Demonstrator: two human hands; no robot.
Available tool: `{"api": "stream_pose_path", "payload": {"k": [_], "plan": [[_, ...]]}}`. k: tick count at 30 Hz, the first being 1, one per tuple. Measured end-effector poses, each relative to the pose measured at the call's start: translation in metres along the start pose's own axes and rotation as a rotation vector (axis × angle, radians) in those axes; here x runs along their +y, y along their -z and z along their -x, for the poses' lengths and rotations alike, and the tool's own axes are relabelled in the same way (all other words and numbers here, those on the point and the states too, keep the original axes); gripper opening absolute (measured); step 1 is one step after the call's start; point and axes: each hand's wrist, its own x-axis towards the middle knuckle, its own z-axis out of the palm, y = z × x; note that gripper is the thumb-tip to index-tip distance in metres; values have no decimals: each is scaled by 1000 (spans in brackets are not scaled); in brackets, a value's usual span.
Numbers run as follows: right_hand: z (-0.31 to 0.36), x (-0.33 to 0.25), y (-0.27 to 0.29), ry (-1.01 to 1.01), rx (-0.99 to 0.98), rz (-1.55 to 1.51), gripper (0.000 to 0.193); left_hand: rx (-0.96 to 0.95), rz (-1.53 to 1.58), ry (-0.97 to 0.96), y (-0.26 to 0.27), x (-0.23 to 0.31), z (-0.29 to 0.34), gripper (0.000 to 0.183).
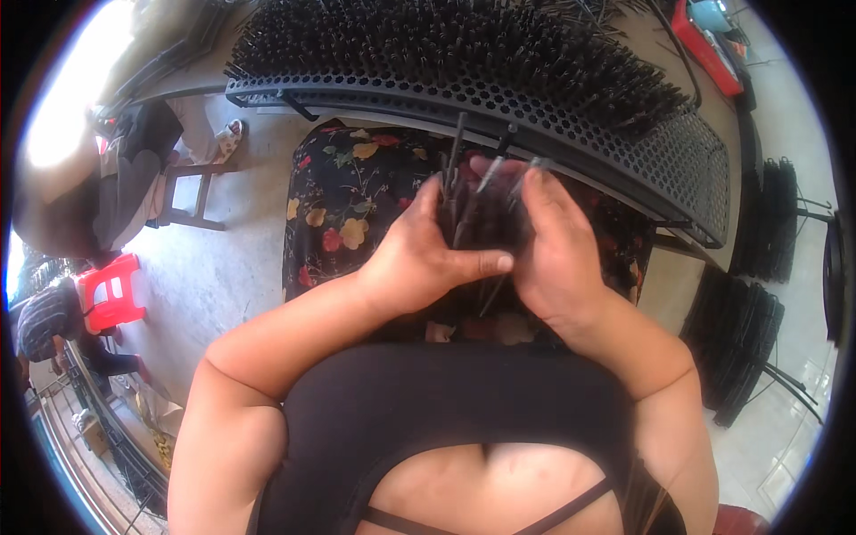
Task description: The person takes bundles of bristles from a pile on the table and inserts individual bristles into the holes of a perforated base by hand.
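Between my two hands stands a loose bundle of thin dark rods, their ends sticking up at uneven angles; motion smears part of it. My left hand wraps the bundle from the left, its thumb stretched across the near side. From the right, my right hand cups the same rods, its fingers bent round the far side and partly hidden. Beneath the hands, a black cloth with red and yellow flowers covers my lap.
Just beyond my hands runs a long black perforated metal rack, packed with upright dark rods. Dark bundles lie on the right. At left are a red plastic stool, a seated person and another person.
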Motion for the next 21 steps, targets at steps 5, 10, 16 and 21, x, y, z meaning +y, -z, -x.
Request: {"api": "stream_pose_path", "payload": {"k": [5, 10, 16, 21], "plan": [[-5, 7, -7, 3, -238, -16, 51, 52, -127, 107, 2, 11, -3, 76], [-17, -8, -7, 544, -294, 681, 74, -31, 121, 122, 8, 12, -6, 66], [-24, -28, -7, 413, -213, 406, 50, -135, 236, 94, 14, 22, 4, 65], [-27, -51, -18, 129, -315, 486, 27, -378, 290, 55, 20, 11, -1, 58]]}}
